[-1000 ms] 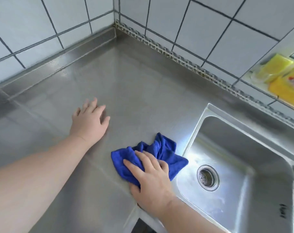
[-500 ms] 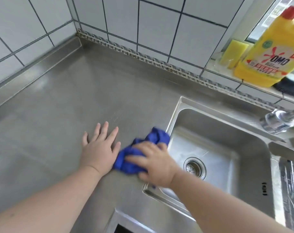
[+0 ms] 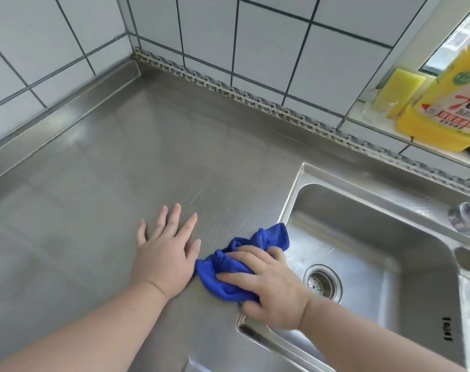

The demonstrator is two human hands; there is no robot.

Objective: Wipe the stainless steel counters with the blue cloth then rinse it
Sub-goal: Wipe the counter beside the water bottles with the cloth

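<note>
1. My right hand [image 3: 268,283] presses the bunched blue cloth [image 3: 228,275] flat-fingered against the steel counter [image 3: 174,162], right at the sink [image 3: 376,224] rim; a second ago the cloth lay spread wider, farther from the rim.
2. My left hand [image 3: 166,253] rests open and flat, now touching the cloth's far-from-sink edge.
3. This strip beside the sink looks nearly wiped, so I judge rinsing comes soon.
4. Beyond the sink, a yellow detergent bottle [image 3: 448,103] stands on the ledge.
</note>
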